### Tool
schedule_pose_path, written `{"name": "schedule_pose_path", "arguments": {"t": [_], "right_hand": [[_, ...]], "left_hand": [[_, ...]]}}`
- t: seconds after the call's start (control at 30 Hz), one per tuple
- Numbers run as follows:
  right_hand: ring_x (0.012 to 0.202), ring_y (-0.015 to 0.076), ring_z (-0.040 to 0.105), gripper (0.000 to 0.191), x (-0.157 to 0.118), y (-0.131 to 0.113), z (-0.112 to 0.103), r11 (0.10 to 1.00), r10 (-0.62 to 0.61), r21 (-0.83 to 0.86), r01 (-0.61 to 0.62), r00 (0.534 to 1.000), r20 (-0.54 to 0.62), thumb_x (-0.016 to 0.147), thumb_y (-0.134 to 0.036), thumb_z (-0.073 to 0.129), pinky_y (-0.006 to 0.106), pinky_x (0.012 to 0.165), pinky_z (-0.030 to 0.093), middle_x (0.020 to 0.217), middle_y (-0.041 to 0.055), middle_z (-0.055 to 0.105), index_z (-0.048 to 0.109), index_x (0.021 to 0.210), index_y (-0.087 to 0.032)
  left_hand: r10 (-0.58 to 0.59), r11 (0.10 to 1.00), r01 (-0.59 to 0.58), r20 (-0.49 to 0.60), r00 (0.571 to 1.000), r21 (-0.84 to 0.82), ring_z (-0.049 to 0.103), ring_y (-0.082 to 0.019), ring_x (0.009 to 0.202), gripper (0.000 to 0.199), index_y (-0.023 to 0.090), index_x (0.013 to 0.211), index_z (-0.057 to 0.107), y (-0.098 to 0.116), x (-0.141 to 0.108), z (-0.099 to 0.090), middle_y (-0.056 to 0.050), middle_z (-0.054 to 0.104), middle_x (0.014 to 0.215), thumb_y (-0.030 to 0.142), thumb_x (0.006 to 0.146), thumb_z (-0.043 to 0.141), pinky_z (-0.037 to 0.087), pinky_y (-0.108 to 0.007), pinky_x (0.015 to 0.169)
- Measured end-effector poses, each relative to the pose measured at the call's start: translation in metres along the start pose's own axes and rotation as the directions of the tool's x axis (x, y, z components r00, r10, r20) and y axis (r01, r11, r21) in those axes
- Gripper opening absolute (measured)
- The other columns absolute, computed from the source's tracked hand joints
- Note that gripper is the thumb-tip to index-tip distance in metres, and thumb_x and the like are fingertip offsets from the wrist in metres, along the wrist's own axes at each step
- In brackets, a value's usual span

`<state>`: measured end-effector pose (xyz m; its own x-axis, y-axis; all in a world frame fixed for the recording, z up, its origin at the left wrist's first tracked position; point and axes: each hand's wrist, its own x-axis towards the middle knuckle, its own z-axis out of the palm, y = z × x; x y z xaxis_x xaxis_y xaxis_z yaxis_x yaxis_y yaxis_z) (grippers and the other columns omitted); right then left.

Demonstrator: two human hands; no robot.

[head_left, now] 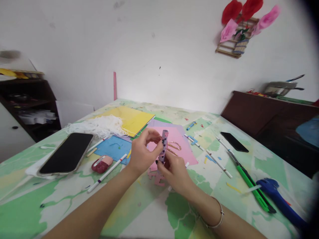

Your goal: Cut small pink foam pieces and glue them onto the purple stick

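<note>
A small rolled lilac paper tube (163, 153) with dark spots stands nearly upright at the middle of the view. My left hand (143, 151) pinches its upper part between thumb and fingers. Lower down, my right hand (178, 173) is closed around the tube's base, its fingertips partly hidden. Pink cut paper pieces (159, 180) lie just below the hands. Behind the tube, scissors with gold handles (175, 146) rest on a pink sheet (188, 151).
White yarn (99, 126) and a yellow sheet (133, 116) lie back left, near a blue sheet (113, 143). A large phone (67, 154) and a white marker (107, 173) are left. At right lie a green cutter (253, 187), a blue glue gun (276, 194) and another phone (234, 141).
</note>
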<state>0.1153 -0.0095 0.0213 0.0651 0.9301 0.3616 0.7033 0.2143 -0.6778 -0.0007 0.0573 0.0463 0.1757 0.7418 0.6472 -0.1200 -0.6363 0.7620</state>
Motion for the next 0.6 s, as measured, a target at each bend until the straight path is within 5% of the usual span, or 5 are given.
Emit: {"name": "schedule_pose_path", "arguments": {"t": [0.6], "right_hand": [[0.051, 0.0100, 0.043, 0.010, 0.0003, 0.0017, 0.0000, 1.000, -0.004, 0.005, 0.004, 1.000, -0.001, 0.079, -0.019, 0.049, 0.022, 0.049, 0.029, 0.057, -0.0042, 0.050, 0.047, 0.069, -0.019]], "left_hand": [[0.066, 0.995, -0.069, 0.042, 0.997, 0.066, 0.064, -0.015, 0.079, 0.017, 0.018, 0.088, 0.057, 0.0014, -0.0014, -0.0043, -0.003, 0.065, 0.083, 0.007, 0.074, 0.054, 0.054, -0.029, 0.077]]}}
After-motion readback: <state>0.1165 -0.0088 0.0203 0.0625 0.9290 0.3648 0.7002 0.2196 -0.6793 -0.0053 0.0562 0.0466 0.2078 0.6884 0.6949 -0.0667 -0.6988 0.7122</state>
